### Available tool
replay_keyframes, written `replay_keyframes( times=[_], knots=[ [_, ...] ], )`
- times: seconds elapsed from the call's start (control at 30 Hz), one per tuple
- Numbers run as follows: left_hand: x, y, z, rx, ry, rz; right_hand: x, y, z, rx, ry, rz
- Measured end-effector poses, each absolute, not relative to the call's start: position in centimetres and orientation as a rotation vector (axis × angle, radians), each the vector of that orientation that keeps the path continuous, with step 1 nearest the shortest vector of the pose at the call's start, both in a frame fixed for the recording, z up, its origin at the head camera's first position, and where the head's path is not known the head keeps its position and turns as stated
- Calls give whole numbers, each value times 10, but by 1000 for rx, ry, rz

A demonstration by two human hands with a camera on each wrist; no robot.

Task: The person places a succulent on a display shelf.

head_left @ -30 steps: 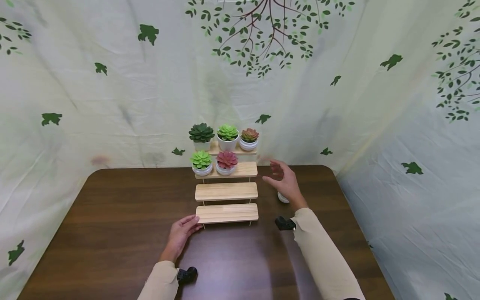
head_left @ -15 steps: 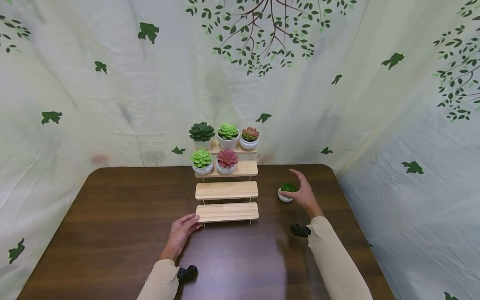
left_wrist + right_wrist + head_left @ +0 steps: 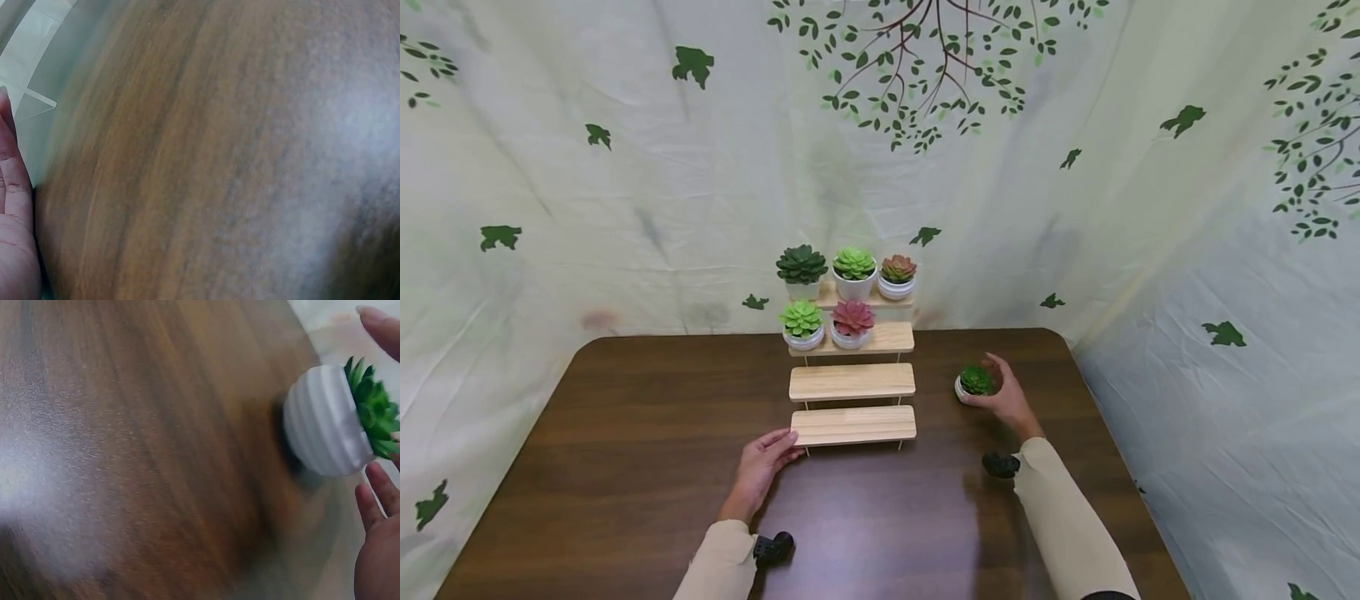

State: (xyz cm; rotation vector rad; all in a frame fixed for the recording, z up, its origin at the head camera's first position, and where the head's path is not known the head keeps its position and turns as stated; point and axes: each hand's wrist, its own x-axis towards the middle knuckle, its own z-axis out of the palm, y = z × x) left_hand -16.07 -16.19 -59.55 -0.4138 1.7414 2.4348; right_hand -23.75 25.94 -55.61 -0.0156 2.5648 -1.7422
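Observation:
A tiered wooden stand [image 3: 852, 382] with plank steps stands mid-table. My left hand [image 3: 760, 471] holds the left end of its lowest plank [image 3: 853, 426], a fingertip over the corner and other fingers beneath. In the left wrist view only part of that hand [image 3: 15, 231] shows, at the left edge. Right of the stand, a small green succulent [image 3: 976, 380] sits in a ribbed white pot [image 3: 326, 422]. My right hand [image 3: 1009, 402] is spread around it, with fingertips right at the pot's rim and one digit apart from it in the right wrist view.
On the top step are a dark green succulent [image 3: 801, 265], a bright green one [image 3: 854, 264] and a reddish-brown one [image 3: 898, 269]. A light green succulent [image 3: 801, 318] and a pink one [image 3: 852, 319] occupy the step below. Behind the brown table [image 3: 647, 417] hangs a leaf-print curtain [image 3: 722, 192].
My right hand has moved from beside the stand's upper steps, right and down, to around the green succulent. The left hand stays at the lowest plank.

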Motion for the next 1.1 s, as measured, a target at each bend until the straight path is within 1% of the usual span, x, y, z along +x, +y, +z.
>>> replay_keyframes(
  times=[0.33,0.73,1.1],
  knots=[
    [-161,-163,-596,-401,1747,2441,-234,254,-577,150,2570,-1781],
    [-160,-162,-596,-400,1756,2431,-233,248,-582,276,2670,-1703],
    [-160,-162,-593,-416,1732,2426,-224,246,-580,304,2625,-1711]
  ],
)
